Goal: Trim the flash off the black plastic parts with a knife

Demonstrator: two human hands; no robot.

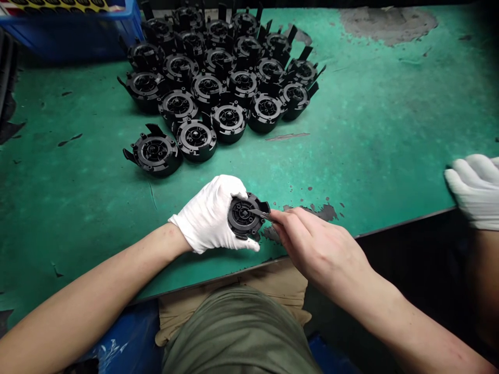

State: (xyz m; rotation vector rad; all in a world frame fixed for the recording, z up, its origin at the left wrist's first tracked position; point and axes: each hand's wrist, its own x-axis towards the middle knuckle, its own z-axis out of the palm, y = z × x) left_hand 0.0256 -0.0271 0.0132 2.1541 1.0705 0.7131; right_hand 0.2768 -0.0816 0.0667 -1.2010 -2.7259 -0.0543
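Observation:
My left hand (216, 218), in a white glove, is closed around the side of a round black plastic housing (240, 222) near the table's front edge. Its face, with a ringed hub and ribs, is turned up toward me. My bare right hand (300, 228) pinches a thin knife (262, 213) with a pointed metal blade. The blade's tip lies over the housing, close to the central hub; whether it touches I cannot tell. Most of the knife's handle is hidden inside my right hand.
Several similar black housings (197, 137) stand grouped on the green table (374, 130), beyond my hands. At the upper left sits a blue bin (78, 39). Another person's white-gloved hand (477, 189) rests at the right edge. Dark worn patches mark the tabletop.

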